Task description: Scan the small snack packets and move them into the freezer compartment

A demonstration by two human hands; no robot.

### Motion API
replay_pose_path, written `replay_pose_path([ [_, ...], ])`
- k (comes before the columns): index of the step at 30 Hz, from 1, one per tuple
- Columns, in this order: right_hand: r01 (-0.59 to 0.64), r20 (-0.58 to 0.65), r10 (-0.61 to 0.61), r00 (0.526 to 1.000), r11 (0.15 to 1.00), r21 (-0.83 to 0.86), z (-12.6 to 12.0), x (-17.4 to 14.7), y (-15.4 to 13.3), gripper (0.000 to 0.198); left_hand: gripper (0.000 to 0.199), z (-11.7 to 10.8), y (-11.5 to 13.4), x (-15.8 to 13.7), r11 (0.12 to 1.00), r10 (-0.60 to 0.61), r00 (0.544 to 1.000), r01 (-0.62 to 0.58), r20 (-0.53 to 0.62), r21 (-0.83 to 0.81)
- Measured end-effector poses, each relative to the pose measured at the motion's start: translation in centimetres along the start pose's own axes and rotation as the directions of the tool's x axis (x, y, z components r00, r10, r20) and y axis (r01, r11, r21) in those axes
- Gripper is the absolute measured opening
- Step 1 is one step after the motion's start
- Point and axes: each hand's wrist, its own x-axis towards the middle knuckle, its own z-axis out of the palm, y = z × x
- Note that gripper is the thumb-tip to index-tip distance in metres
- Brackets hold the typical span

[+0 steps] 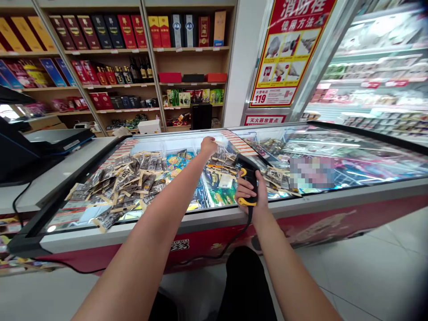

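My right hand (252,189) is wrapped around a black and yellow handheld barcode scanner (245,167), and a black cable runs down from its handle. At the far side of the freezer's glass top, my left hand (209,145) reaches out with its fingers curled in. It is at the edge of a group of small snack packets (222,157); what its fingertips hold, if anything, is too small to make out. A larger heap of dark, clear-fronted snack packets (125,176) lies on the glass to the left. More packets (276,176) lie right of the scanner.
The chest freezer (207,214) has a grey rim and red front, with frozen goods under the glass. Shelves of boxed bottles (123,31) stand behind. A counter (67,165) with a dark machine is at left, and the scanner cable (214,257) hangs along the freezer front.
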Motion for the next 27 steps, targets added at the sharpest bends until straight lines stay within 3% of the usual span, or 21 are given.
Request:
replay_pose_path([
  [6,-0.002,-0.048,0.003,0.999,1.0,0.024,0.1,0.0,0.1,0.028,0.053,-0.3,-1.3,-1.1,0.985,0.017,0.994,-0.035,0.105,0.169],
  [12,-0.025,-0.025,0.027,0.999,0.999,0.048,0.1,0.1,0.1,0.03,0.064,-4.3,-3.7,-4.1,0.906,0.089,0.974,-0.166,0.209,0.39],
  [14,-0.033,-0.033,0.033,0.999,0.999,0.024,0.2,0.0,0.0,0.03,0.059,-6.7,-4.3,-5.4,0.836,0.1,0.975,-0.19,0.197,0.515],
  [16,-0.046,-0.026,0.046,0.999,0.999,-0.005,0.3,0.0,0.0,0.029,0.053,-9.6,-4.8,-6.9,0.712,0.114,0.984,-0.177,0.137,0.68],
  [19,-0.086,-0.027,0.086,0.996,0.996,0.031,0.3,0.0,-0.2,0.027,0.05,-14.8,-5.6,-9.0,0.496,0.1,0.995,-0.067,0.02,0.866],
  [21,-0.115,-0.022,0.117,0.993,0.991,0.067,0.1,0.1,-0.5,0.028,0.053,-18.6,-6.5,-10.3,0.405,0.07,0.996,0.022,-0.055,0.914],
  [24,-0.133,0.016,0.132,0.991,0.989,0.057,-0.2,0.3,-0.9,0.035,0.06,-23.5,-8.0,-11.9,0.353,0.028,0.988,0.132,-0.151,0.926],
  [27,-0.151,0.015,0.151,0.988,0.987,0.06,-0.4,0.5,-1.2,0.037,0.071,-26.4,-9.5,-13.0,0.353,-0.05,0.98,0.2,-0.195,0.914],
])
